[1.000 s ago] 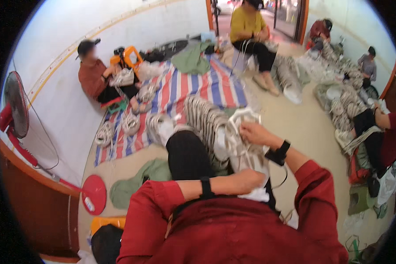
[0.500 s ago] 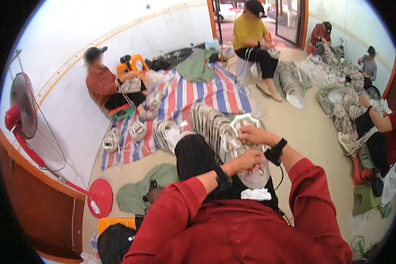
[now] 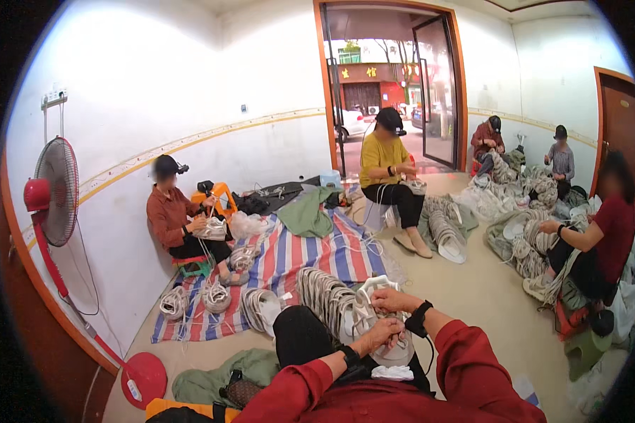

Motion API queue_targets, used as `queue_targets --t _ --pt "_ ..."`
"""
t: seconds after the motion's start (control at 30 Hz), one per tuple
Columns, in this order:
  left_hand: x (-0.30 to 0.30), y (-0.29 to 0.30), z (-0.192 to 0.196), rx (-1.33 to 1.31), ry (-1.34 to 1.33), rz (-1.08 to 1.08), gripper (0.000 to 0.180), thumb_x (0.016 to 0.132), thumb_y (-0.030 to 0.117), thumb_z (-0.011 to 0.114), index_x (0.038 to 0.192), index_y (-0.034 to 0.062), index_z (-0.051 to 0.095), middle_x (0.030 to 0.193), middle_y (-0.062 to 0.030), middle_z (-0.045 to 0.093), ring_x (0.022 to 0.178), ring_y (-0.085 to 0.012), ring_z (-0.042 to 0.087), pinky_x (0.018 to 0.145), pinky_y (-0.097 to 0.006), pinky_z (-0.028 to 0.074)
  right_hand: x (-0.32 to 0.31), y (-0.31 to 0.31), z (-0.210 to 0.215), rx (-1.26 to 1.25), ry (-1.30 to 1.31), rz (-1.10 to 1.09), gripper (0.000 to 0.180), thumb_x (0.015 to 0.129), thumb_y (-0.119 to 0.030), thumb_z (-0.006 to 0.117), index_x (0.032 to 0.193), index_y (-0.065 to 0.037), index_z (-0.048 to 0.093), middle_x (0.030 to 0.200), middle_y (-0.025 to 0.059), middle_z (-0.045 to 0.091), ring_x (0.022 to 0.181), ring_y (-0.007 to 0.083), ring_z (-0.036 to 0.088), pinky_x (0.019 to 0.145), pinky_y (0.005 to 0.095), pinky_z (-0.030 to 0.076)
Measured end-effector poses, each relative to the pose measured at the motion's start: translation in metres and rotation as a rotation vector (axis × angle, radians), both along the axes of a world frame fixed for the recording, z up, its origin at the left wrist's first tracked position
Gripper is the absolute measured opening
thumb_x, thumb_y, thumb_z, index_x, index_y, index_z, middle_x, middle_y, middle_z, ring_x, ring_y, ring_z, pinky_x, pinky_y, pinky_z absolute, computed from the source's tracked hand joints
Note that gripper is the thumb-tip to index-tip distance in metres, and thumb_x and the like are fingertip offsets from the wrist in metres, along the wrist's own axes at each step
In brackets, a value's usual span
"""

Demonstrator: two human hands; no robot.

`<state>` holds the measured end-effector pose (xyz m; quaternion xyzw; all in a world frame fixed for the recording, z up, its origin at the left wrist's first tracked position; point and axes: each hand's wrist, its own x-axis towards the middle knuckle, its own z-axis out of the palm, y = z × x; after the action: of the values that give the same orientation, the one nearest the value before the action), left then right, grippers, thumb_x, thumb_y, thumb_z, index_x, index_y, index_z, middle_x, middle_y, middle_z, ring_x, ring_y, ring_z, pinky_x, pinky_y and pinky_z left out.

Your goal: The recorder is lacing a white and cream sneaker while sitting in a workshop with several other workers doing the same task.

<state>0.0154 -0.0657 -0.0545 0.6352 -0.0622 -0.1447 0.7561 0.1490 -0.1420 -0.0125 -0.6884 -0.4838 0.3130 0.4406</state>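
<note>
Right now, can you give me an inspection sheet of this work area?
Surface: beige floor, with a striped mat spread on it.
Job's things: a grey-and-white shoe on the person's lap, white lace at its top.
Clutter: a row of shoes ahead of the knees, more shoe piles by co-workers, green cloth at lower left.
Hands: left hand grips the shoe; right hand pinches the lace, fingers closed.
Cables: fan cord hanging down the wall.
Surroundings: red standing fan, open doorway, five seated co-workers.
</note>
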Motion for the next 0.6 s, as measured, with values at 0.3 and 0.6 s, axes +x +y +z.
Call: queue_targets --t 0.3,0.6 --pt "-0.004 0.003 0.001 0.026 -0.059 0.068 0.020 0.095 0.020 0.050 0.087 0.0046 0.059 0.073 -0.0037 0.061 0.049 -0.0095 0.055 0.042 -0.021 0.042 0.000 0.009 0.005 -0.069 -0.001 -0.021 0.015 0.089 -0.018 0.055 0.078 -0.008 0.057 0.072 -0.0025 0.056 0.064 0.0080 0.048 0.058 0.0239 0.039" --pt "-0.019 -0.006 0.016 0.158 -0.196 0.160 0.021 0.091 0.018 0.051 0.078 0.0031 0.058 0.065 -0.0040 0.058 0.047 -0.0114 0.055 0.043 -0.025 0.043 0.007 0.013 -0.006 -0.116 0.122 -0.073 0.015 0.089 -0.019 0.058 0.079 -0.007 0.059 0.068 0.0008 0.059 0.057 0.0100 0.052 0.053 0.0256 0.043"
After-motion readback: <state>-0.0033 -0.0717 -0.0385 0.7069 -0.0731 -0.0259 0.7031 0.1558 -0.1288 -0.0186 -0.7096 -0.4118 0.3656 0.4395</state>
